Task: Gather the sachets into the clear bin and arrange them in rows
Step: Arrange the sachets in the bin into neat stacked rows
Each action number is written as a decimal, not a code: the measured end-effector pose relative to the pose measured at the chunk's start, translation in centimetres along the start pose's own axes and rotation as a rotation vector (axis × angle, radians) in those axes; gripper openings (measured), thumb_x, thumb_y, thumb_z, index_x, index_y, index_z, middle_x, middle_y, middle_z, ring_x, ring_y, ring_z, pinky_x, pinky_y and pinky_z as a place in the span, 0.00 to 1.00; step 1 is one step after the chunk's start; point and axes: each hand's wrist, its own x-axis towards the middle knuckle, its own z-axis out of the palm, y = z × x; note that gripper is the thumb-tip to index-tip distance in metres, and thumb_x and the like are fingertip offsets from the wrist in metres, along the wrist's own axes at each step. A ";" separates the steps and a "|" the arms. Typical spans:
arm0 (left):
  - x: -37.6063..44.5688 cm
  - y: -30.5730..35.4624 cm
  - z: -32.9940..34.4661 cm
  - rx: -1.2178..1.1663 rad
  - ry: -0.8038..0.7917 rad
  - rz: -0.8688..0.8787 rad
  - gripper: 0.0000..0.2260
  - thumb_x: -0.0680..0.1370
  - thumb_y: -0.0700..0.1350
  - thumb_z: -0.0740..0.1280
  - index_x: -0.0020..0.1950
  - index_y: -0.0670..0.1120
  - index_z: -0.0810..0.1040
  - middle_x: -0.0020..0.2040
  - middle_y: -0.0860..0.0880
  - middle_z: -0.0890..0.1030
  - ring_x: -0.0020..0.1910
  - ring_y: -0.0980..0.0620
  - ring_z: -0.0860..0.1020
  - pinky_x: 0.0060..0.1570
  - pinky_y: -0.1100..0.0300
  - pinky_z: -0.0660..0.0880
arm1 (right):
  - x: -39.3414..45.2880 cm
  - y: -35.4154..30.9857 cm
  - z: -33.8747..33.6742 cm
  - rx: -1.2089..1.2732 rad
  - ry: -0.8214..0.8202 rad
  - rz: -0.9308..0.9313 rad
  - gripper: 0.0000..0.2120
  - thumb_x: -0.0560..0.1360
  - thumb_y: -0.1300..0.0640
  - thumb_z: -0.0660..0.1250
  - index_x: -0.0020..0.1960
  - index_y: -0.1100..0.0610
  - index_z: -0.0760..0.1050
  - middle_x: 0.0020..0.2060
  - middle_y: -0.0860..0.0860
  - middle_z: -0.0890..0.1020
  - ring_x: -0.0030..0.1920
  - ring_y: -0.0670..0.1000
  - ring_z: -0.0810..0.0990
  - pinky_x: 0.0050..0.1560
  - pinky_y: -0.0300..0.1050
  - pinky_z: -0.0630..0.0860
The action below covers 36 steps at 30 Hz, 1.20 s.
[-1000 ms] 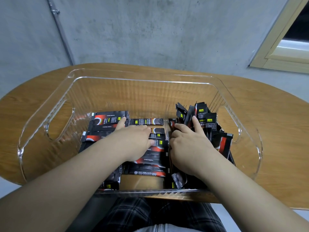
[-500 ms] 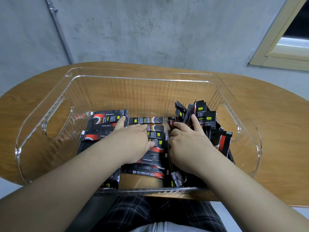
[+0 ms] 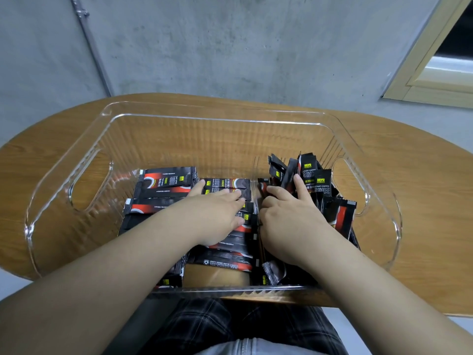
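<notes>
A clear plastic bin (image 3: 212, 116) with cut-out handles stands on the wooden table. Inside it lie several black-and-red coffee sachets. On the left they lie flat in stacked rows (image 3: 163, 184). On the right a loose bunch of sachets (image 3: 314, 178) stands on end, leaning against the bin's right wall. My left hand (image 3: 217, 213) lies palm down with straight fingers on the flat middle row. My right hand (image 3: 289, 216) is in the upright bunch, index finger stretched up along one sachet, the other fingers curled among them.
The oval wooden table (image 3: 422, 190) extends beyond the bin on both sides. A grey concrete wall with a thin pipe (image 3: 89, 44) rises behind it. A pale window frame (image 3: 432, 73) is at the upper right. My checked trousers (image 3: 230, 326) show below the table's near edge.
Both hands stay in nearly the same places; the left fingers have slid slightly over the flat sachets. The bin and sachets have not visibly shifted.
</notes>
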 end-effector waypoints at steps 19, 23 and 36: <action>-2.0 1.0 1.8 0.097 -0.083 0.167 0.35 0.78 0.65 0.47 0.77 0.49 0.36 0.76 0.53 0.32 0.74 0.56 0.32 0.73 0.45 0.34 | -0.1 0.0 -0.3 0.016 -0.022 -0.007 0.23 0.80 0.52 0.47 0.73 0.55 0.63 0.72 0.49 0.64 0.76 0.50 0.49 0.70 0.62 0.31; -2.0 1.2 2.0 0.116 -0.073 0.134 0.32 0.79 0.64 0.43 0.76 0.49 0.34 0.76 0.53 0.32 0.74 0.56 0.31 0.72 0.46 0.32 | -0.1 0.0 -0.2 0.008 -0.011 -0.006 0.25 0.79 0.51 0.43 0.73 0.55 0.62 0.72 0.49 0.64 0.76 0.50 0.49 0.70 0.62 0.32; -2.5 0.8 2.0 0.070 -0.007 0.097 0.38 0.75 0.69 0.43 0.75 0.49 0.30 0.74 0.53 0.29 0.72 0.56 0.29 0.71 0.46 0.31 | -0.2 0.0 -0.2 0.009 -0.009 -0.011 0.22 0.80 0.52 0.48 0.71 0.55 0.66 0.72 0.49 0.65 0.76 0.51 0.49 0.70 0.63 0.31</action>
